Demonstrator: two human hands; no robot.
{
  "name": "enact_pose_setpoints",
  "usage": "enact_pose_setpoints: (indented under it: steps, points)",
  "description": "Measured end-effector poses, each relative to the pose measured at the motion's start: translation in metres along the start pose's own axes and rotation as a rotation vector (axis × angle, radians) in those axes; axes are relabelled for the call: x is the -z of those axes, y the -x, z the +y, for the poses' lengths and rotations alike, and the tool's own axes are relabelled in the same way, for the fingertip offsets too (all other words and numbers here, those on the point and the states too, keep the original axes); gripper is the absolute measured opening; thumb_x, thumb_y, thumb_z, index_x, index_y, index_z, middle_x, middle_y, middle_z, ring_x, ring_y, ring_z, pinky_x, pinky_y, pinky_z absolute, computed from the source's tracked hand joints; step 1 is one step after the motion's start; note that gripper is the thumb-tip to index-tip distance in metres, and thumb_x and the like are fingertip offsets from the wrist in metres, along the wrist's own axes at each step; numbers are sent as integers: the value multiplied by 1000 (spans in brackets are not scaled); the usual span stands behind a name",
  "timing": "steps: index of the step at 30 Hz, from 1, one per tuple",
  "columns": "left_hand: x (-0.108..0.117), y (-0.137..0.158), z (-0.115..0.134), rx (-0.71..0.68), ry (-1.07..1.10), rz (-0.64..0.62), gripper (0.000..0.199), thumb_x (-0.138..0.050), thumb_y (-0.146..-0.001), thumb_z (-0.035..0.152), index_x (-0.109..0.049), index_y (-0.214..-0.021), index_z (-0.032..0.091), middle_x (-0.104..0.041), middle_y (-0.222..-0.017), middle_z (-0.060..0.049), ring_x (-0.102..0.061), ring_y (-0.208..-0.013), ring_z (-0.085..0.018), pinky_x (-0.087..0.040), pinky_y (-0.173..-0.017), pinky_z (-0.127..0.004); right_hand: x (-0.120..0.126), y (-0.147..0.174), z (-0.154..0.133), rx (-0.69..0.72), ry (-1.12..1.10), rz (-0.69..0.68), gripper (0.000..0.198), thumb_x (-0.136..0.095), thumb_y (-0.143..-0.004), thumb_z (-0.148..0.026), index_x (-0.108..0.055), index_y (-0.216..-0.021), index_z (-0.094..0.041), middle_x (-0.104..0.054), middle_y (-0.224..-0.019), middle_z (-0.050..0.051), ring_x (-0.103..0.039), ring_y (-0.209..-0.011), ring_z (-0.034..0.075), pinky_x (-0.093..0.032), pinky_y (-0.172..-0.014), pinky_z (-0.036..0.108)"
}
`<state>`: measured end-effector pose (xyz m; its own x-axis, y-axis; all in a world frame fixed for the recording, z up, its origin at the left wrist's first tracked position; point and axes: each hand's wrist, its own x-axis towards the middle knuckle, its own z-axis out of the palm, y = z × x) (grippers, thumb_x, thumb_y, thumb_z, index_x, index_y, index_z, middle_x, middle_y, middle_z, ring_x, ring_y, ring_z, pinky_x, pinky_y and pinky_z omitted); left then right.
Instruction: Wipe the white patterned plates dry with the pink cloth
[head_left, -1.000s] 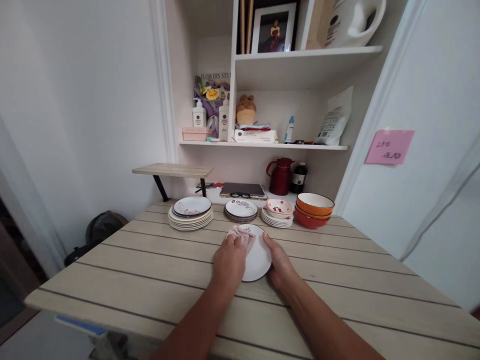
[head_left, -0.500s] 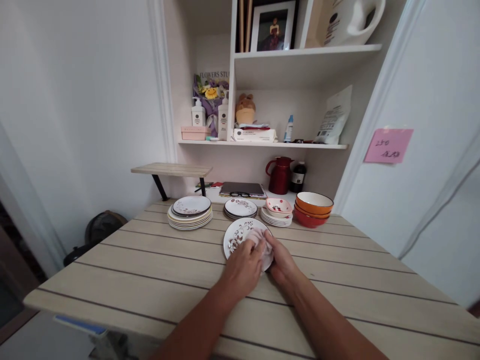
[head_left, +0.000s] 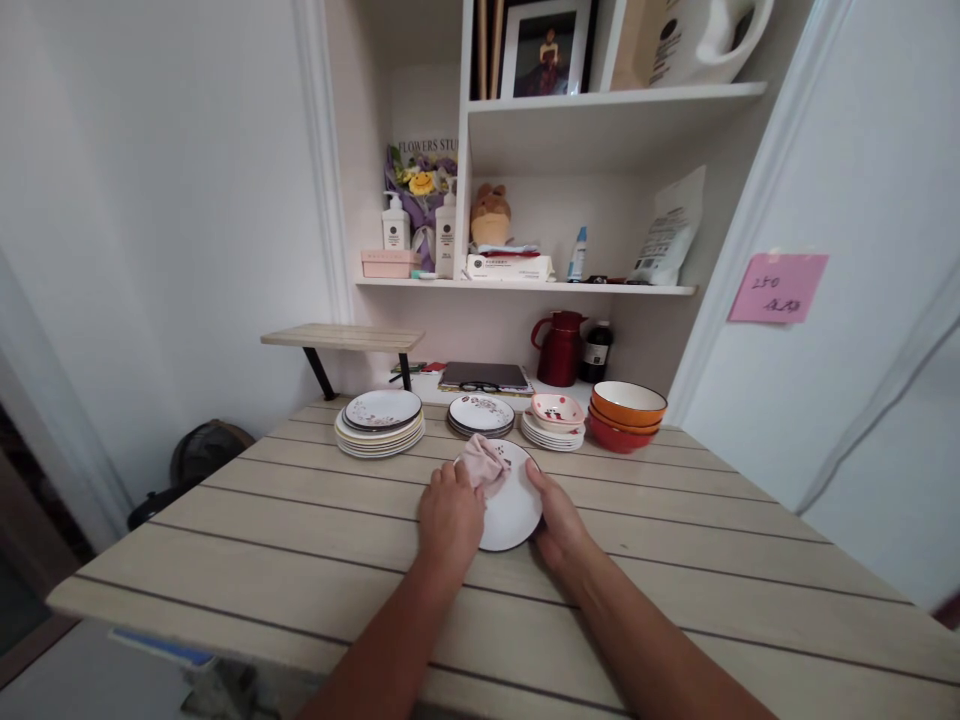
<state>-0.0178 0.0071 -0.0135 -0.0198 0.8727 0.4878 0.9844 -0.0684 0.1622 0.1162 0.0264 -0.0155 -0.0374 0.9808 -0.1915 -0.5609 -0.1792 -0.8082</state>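
Observation:
A white plate (head_left: 514, 510) with a dark rim and a floral pattern is tilted up slightly above the table, facing me. My right hand (head_left: 561, 515) grips its right edge, thumb on the face and fingers behind. A crumpled pale pink cloth (head_left: 484, 464) lies against the plate's upper left part. My left hand (head_left: 452, 508) is closed on the cloth at the plate's left edge, covering that side of the rim. Part of the pattern is hidden under the cloth.
Behind the plate stand a tall plate stack (head_left: 381, 430), a smaller patterned stack (head_left: 481, 415), small saucers with a pink bowl (head_left: 556, 412) on top, and orange and red bowls (head_left: 627, 415). Farther back are a laptop (head_left: 485, 376), a red jug (head_left: 559, 350) and a small raised shelf (head_left: 343, 338).
My left hand and the cloth have moved left across the plate, from its right side to its left edge. My right hand stays on the right rim, and the plate has turned.

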Motion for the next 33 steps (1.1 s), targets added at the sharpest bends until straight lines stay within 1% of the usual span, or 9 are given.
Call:
enact_pose_setpoints:
  steps: [3, 9, 13, 15, 18, 23, 26, 29, 33]
  points:
    - [1, 3, 3, -21, 8, -40, 25, -47, -88, 31, -58, -104, 15, -58, -98, -10, -53, -97, -24, -44, -77, -34, 1, -2, -1, -13, -27, 46, 40, -63, -77, -42, -62, -109, -16, -74, -92, 11, -69, -80, 26, -54, -72, 37]
    - [-7, 7, 4, -140, 76, -59, 22, -47, -87, 32, -57, -101, 18, -55, -102, -9, -52, -98, -23, -44, -77, -32, 4, -5, -2, -23, -80, 77, 38, -62, -78, -42, -62, -108, -19, -75, -87, 7, -69, -76, 25, -53, -73, 39]
    - [-6, 11, 7, -266, 190, -68, 24, -48, -86, 27, -53, -109, 19, -52, -107, -7, -49, -102, -22, -42, -84, -32, 5, -6, -3, -41, -131, 17, 30, -60, -80, -40, -63, -100, -18, -74, -87, 6, -69, -74, 22, -53, -74, 37]
    - [-3, 12, 10, -336, 239, -67, 30, -50, -85, 24, -50, -115, 20, -51, -110, -7, -47, -104, -22, -40, -89, -34, 5, -6, -3, -46, -144, -16, 25, -59, -82, -38, -63, -95, -17, -74, -85, 6, -68, -74, 21, -53, -75, 34]
    - [-1, 13, 14, -374, 268, -65, 40, -51, -84, 23, -45, -124, 22, -50, -112, -7, -46, -105, -22, -38, -92, -35, 5, -5, -5, -55, -136, -65, 24, -58, -83, -37, -63, -91, -16, -74, -83, 7, -68, -73, 20, -53, -74, 32]
    - [-5, 10, 14, -339, 213, -43, 50, -56, -83, 24, -40, -131, 24, -49, -117, -7, -47, -104, -23, -39, -90, -36, 6, -4, -7, -82, -96, -61, 26, -58, -82, -40, -64, -93, -17, -74, -84, 6, -68, -75, 20, -52, -71, 31]
    - [-8, 7, 11, -238, 147, 0, 50, -55, -84, 28, -40, -132, 26, -49, -117, -7, -48, -103, -24, -40, -88, -38, 6, -5, -6, -90, -68, -72, 33, -59, -81, -42, -64, -102, -17, -74, -91, 8, -69, -79, 22, -53, -74, 35]
    - [-9, 4, 5, -112, 74, 41, 44, -55, -85, 31, -44, -128, 24, -52, -111, -7, -49, -102, -24, -40, -85, -38, 5, -4, -3, -68, -30, -57, 38, -61, -79, -42, -63, -108, -18, -74, -93, 9, -69, -80, 25, -53, -76, 39]
    - [-6, 1, -2, -47, 21, -2, 25, -53, -86, 32, -56, -108, 20, -55, -103, -8, -50, -100, -25, -41, -82, -38, 3, -3, -1, -28, 10, 1, 36, -63, -77, -42, -63, -105, -19, -75, -88, 8, -69, -73, 24, -53, -71, 38]
